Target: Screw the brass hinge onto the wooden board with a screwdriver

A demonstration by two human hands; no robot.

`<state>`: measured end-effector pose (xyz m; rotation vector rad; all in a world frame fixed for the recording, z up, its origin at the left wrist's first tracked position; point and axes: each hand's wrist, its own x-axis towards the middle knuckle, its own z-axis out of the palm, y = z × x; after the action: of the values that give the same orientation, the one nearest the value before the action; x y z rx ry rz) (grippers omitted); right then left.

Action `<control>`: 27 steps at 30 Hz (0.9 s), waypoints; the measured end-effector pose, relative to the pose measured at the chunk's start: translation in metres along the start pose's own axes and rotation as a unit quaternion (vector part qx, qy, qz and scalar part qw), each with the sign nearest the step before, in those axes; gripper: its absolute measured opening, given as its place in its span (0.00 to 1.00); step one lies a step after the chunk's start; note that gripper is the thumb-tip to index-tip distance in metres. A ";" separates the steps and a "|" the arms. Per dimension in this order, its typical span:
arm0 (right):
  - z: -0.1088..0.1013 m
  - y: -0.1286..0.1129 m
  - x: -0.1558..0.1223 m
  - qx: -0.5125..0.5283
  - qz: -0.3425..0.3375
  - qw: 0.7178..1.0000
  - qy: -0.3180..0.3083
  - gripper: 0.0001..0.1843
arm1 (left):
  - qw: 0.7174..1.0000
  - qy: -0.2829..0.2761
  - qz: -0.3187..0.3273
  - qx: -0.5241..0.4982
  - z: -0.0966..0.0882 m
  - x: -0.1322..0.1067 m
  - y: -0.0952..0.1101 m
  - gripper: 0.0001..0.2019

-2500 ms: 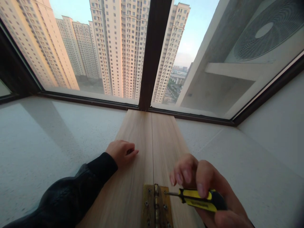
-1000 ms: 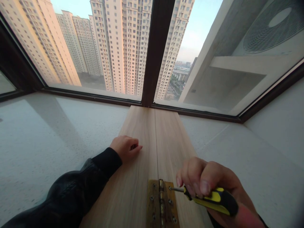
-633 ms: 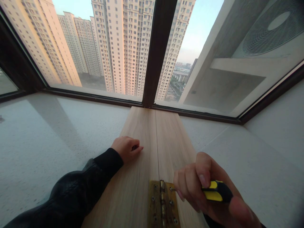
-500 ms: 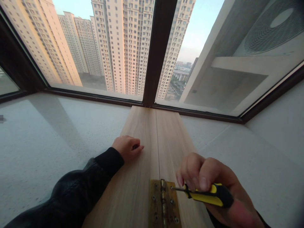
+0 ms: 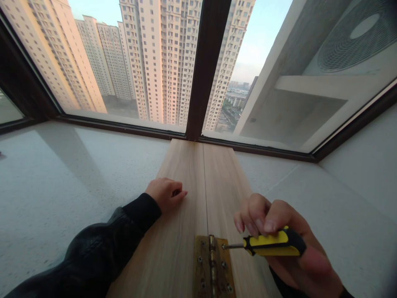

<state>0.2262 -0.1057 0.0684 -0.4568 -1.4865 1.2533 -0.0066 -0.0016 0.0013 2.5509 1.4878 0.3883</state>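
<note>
Two light wooden boards (image 5: 186, 174) lie side by side on a white sill, running toward the window. A brass hinge (image 5: 213, 267) with several screws joins them at the near end. My right hand (image 5: 279, 244) grips a yellow and black screwdriver (image 5: 273, 246), its metal tip on a screw at the top right of the hinge leaf. My left hand (image 5: 165, 193), in a black sleeve, rests curled on the left board, pressing on it.
The white speckled sill (image 5: 68, 182) spreads left and right of the boards. A dark window frame (image 5: 204, 70) stands just beyond the boards' far end, with tower blocks outside. A white wall (image 5: 366, 165) rises at the right.
My right hand has shifted its grip on the screwdriver handle while the tip stays on the same hinge screw. My left hand has stayed in place.
</note>
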 end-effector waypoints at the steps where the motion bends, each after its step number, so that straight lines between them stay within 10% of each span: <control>1: -0.001 0.001 0.000 -0.006 -0.010 1.000 -0.009 0.18 | 1.000 -0.002 -0.001 0.001 0.000 0.000 0.000 0.19; 7: 0.020 -0.002 0.004 0.167 0.080 0.983 0.015 0.26 | 1.000 -0.001 -0.003 0.005 -0.001 0.000 0.001 0.19; 14: 0.005 0.000 -0.002 0.008 0.011 1.000 0.015 0.16 | 1.000 0.002 0.001 0.003 0.002 0.000 0.000 0.19; 21: 0.026 0.000 0.004 0.160 0.070 0.982 0.071 0.24 | 1.000 -0.012 -0.002 0.007 -0.002 0.000 0.001 0.19; 27: 0.021 -0.001 -0.004 0.024 0.022 0.998 0.058 0.14 | 1.000 -0.011 -0.007 0.004 -0.002 0.001 0.002 0.19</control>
<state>0.2092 -0.1186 0.0707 -0.5228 -1.3518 1.2725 -0.0054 -0.0014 0.0039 2.5419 1.5013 0.3517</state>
